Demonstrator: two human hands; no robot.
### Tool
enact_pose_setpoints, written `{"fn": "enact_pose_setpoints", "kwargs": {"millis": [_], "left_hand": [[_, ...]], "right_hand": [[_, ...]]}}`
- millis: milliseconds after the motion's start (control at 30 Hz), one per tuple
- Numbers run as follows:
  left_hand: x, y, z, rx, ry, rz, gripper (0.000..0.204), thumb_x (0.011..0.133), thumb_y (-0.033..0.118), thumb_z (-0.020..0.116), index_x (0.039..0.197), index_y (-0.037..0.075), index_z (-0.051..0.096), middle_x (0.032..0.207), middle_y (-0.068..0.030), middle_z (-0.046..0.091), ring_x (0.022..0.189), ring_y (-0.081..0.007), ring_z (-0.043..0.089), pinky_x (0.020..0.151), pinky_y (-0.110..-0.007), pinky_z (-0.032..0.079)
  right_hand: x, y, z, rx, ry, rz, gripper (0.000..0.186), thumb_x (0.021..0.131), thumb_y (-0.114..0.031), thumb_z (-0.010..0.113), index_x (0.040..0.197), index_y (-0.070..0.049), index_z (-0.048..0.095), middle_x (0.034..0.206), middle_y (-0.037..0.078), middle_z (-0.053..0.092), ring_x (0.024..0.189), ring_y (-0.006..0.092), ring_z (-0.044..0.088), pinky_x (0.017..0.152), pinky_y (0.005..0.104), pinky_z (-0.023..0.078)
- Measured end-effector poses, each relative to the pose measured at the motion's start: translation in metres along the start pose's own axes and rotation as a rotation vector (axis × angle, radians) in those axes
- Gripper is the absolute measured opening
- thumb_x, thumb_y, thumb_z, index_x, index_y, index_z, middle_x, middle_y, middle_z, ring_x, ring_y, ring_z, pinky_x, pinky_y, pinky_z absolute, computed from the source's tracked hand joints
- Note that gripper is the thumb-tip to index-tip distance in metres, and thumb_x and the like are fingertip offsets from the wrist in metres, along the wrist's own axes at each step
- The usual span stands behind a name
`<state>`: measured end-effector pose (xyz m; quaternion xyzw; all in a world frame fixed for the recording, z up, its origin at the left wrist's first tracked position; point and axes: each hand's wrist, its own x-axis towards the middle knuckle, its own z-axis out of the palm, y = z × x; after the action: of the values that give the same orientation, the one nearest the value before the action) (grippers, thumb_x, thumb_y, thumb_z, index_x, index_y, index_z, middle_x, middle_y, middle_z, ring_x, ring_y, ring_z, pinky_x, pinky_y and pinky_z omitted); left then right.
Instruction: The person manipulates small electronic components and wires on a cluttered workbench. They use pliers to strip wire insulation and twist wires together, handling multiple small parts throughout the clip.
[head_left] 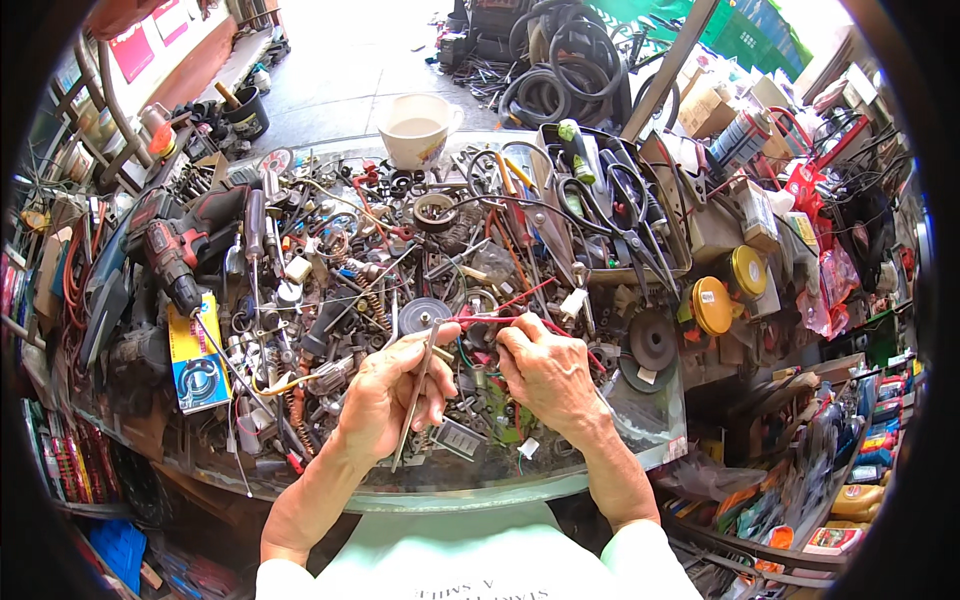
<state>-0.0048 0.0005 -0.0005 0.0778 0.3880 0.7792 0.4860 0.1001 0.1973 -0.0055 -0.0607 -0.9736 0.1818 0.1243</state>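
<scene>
Over the near middle of a cluttered glass-topped table [520, 490], my left hand [380, 395] is closed round a long, thin, flat metal strip [412, 412] that slants down toward my body. Its exact kind cannot be told. My right hand [550, 370] pinches a red wire [482, 320], which runs leftward to the fingertips of my left hand, near the strip's upper end. Whether the left fingertips grip the wire is unclear. Just beyond my left fingers lies a grey metal disc [422, 314]. A small dark rectangular part [458, 440] rests between my forearms.
Small parts, screws and wires cover the table. A cordless drill [172, 250] and a yellow-blue box [200, 365] lie at left. A white cup [415, 130] stands at the far edge. A tray of scissors and pliers [620, 265] sits at right, near round yellow tins [711, 306].
</scene>
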Motion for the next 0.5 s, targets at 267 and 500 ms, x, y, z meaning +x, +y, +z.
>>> {"fn": "enact_pose_setpoints", "kwargs": {"millis": [267, 500], "left_hand": [[0.000, -0.002, 0.004, 0.018, 0.011, 0.040, 0.040, 0.104, 0.023, 0.050, 0.138, 0.001, 0.051, 0.084, -0.0156, 0.070, 0.052, -0.0163, 0.066, 0.039, -0.020, 0.043], [0.001, -0.003, 0.002, 0.050, 0.022, 0.040, 0.038, 0.104, 0.021, 0.050, 0.133, -0.003, 0.053, 0.082, -0.0147, 0.070, 0.052, -0.0149, 0.066, 0.038, -0.020, 0.043]], "right_hand": [[0.033, 0.008, 0.004, -0.089, 0.209, 0.096, 0.010, 0.088, -0.011, 0.067, 0.097, -0.006, 0.067, 0.090, 0.012, 0.066, 0.073, 0.0337, 0.066, 0.064, 0.0420, 0.052], [0.069, -0.002, -0.006, -0.300, -0.170, 0.094, 0.014, 0.081, -0.004, 0.062, 0.095, -0.003, 0.066, 0.097, 0.018, 0.066, 0.089, 0.0324, 0.069, 0.079, 0.0455, 0.052]]}}
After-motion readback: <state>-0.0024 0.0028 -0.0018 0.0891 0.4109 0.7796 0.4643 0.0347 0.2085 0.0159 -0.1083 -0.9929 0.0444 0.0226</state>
